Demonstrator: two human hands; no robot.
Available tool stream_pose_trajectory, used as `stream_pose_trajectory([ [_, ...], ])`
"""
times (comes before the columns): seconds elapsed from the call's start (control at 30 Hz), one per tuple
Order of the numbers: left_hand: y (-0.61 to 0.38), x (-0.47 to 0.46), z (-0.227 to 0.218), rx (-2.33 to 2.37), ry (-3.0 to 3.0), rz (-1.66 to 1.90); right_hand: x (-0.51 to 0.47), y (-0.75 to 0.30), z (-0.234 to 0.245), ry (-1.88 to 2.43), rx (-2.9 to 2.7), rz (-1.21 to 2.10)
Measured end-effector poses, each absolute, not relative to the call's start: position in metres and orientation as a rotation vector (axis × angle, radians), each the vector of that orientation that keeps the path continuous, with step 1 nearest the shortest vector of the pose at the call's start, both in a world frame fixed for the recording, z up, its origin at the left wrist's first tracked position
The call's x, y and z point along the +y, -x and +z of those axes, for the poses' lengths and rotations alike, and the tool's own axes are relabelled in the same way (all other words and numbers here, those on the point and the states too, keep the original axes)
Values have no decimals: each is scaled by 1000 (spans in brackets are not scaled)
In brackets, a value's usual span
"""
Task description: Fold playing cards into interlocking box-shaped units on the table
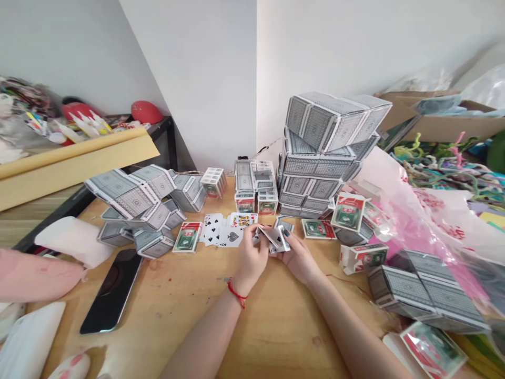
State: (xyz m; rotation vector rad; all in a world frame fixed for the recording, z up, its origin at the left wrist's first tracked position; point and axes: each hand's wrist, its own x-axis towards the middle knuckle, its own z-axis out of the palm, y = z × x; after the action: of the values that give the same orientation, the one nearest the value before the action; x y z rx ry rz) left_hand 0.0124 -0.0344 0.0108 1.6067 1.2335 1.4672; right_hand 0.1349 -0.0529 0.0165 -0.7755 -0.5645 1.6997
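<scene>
Both of my hands meet over the middle of the wooden table, closed on playing cards (277, 239) that are tilted and partly bent between them. My left hand (253, 252), with a red string bracelet on its wrist, grips the cards from the left. My right hand (299, 256) grips them from the right, its dark-nailed thumb on top. How many cards are held is hidden by my fingers. Just left of my hands, loose cards (213, 230) lie face up, an ace of spades (231, 237) among them. A red and green card box (188, 237) rests further left.
Block structures made of folded cards stand at the left (136, 192), as a tall stack (315, 158) at the back right, and lower right (426, 289). More card boxes (347, 211) lie about. A black phone (112, 289) is on the left. Pink plastic (445, 263) covers the right side.
</scene>
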Motion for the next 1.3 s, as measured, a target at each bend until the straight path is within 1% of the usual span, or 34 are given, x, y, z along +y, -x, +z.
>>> stream_pose_trajectory([
  [0.27,-8,-25,10,1449,-1460,1607,-55,-145,21,619,-509,1562],
  [0.37,-9,-25,12,1451,-1507,1575,-56,-147,24,581,-503,1553],
  [0.47,-11,-29,14,1381,-1626,1468,-55,-147,23,590,-491,1531],
  [0.67,-13,-34,23,1084,-1956,1245,-51,-147,20,740,-540,1459],
  [0.83,-10,-35,28,1005,-2095,1176,-52,-144,19,894,-616,1365],
  [1.0,-9,-34,25,1005,-2124,1107,-53,-142,17,933,-639,1315],
  [1.17,-11,-34,18,1046,-2057,1118,-52,-141,12,1060,-751,1180],
  [1.3,-12,-34,16,1062,-1969,1139,-50,-141,9,1095,-771,1149],
])
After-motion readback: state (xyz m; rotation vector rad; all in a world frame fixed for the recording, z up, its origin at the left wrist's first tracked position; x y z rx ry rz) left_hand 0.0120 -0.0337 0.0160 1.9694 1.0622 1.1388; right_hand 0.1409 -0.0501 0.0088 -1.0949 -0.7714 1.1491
